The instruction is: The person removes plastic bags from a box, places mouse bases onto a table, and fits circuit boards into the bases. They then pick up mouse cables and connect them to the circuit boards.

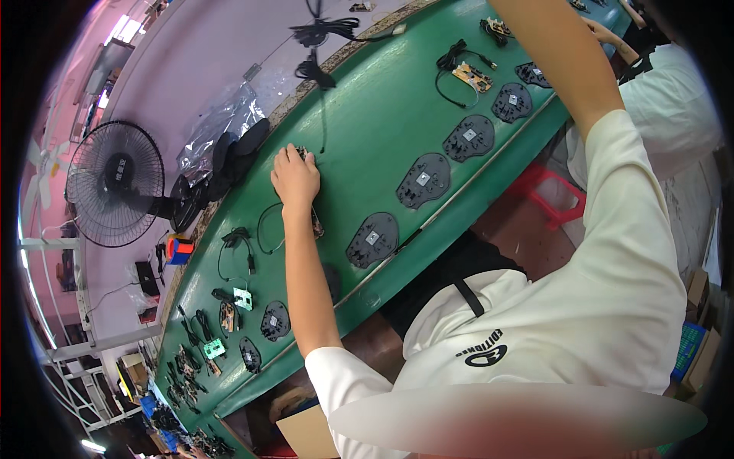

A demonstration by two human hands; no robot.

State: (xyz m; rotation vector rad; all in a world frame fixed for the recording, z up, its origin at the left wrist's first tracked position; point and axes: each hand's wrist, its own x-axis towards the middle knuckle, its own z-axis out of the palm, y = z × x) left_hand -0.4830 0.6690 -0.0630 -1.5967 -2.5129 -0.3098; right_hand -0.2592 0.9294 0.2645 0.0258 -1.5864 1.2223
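My left hand [297,177] reaches across the green table, its fingers bent down over a small dark thing [302,151] that is mostly hidden under them. Beside my left wrist lies a narrow part, perhaps a circuit board [318,225], partly covered by the arm, with a thin black cable [262,233] looping on its other side. My right arm [569,57] stretches up to the top edge, and its hand is out of the picture. Nearest to me, a dark grey rounded plastic shell [373,239] with a pale square lies at the table's front.
More such shells [423,180] line the front edge of the green table [359,130]. Circuit boards [472,77] with black cables lie at both ends. A fan [116,183] and a clear plastic bag [222,130] are beyond the far edge. Another person [669,107] sits at right, by a red stool [547,195].
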